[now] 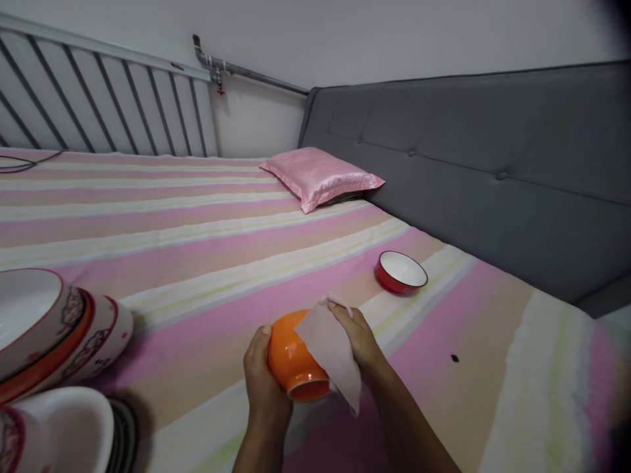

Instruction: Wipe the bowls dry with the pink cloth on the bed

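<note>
An orange bowl point(286, 345) is tilted on its side above the bed, its foot ring facing down toward me. My left hand point(263, 378) is closed around the bowl's left side. In my right hand point(359, 335) is a pale pinkish-grey cloth point(331, 351), pinched near its top corner and draped over the right side of the bowl. The cloth's lower end hangs loose past the foot ring. Part of the right fingers lies hidden behind the cloth and bowl. Beyond my right hand, a red bowl point(400, 272) with a white inside stands upright on the bedspread.
Stacked patterned bowls point(89, 335) stand at the left edge, with a white dish point(81, 427) in front of them. A pink pillow point(323, 174) lies by the grey headboard point(458, 144). A small dark piece point(454, 358) lies on the striped bedspread point(197, 276). Behind is a radiator point(108, 98).
</note>
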Motion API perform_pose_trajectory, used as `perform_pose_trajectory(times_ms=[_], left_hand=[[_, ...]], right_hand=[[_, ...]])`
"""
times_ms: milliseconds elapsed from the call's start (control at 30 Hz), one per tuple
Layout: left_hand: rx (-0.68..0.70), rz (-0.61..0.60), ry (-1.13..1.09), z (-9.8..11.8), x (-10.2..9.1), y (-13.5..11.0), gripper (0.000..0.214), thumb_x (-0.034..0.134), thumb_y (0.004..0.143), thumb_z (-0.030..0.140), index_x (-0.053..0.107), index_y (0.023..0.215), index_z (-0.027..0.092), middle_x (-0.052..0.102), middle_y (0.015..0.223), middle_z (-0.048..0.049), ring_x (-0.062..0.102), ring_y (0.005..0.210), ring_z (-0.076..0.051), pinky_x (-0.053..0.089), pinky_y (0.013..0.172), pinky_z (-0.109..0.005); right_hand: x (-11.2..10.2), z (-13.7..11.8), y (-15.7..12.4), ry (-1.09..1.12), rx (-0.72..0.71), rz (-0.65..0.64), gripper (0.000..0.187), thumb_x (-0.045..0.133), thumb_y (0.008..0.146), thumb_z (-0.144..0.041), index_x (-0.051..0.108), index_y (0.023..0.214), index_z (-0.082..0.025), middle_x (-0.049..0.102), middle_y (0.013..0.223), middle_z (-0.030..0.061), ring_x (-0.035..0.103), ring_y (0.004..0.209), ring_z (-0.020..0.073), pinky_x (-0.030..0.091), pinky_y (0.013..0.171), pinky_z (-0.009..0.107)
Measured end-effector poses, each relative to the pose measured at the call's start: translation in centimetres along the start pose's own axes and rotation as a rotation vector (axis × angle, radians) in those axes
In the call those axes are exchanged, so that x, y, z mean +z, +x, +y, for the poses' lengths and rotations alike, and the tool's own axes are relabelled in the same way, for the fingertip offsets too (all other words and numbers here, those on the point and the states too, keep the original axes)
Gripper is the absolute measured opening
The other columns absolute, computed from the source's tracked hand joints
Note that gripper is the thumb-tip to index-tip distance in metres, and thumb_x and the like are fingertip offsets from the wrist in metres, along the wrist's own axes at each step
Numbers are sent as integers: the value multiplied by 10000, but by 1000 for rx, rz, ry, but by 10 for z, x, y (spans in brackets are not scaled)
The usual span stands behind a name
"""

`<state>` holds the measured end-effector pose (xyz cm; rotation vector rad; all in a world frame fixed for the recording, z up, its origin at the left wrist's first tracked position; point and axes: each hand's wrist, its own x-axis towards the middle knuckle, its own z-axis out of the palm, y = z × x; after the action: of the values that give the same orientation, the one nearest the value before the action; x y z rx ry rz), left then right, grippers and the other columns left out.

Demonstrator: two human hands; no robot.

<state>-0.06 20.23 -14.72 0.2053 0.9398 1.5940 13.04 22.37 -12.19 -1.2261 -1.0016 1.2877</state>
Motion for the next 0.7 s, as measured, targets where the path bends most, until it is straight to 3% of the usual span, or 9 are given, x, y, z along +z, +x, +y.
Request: perform_pose_trajectory(times_ms=[300, 700], left_hand=[[-46, 46, -41, 4, 4, -1, 262, 714, 636, 361, 560, 726, 169, 586, 609, 30, 558, 524, -129, 427, 510, -239], [-64, 70, -79, 8, 8, -3, 243, 723, 600, 339, 574, 681, 165, 610, 573, 27, 553, 493, -120, 471, 544, -243]], right_hand=[[2, 0, -1, 54, 40, -15, 386, 637, 757, -542, 622, 671, -166, 518, 566, -30, 448, 552, 115, 331, 551, 237], [0, 2, 1, 75, 25, -51, 350, 636, 775, -516, 681, 770, -169, 589, 659, -14, 501, 626, 127, 365, 606, 237]])
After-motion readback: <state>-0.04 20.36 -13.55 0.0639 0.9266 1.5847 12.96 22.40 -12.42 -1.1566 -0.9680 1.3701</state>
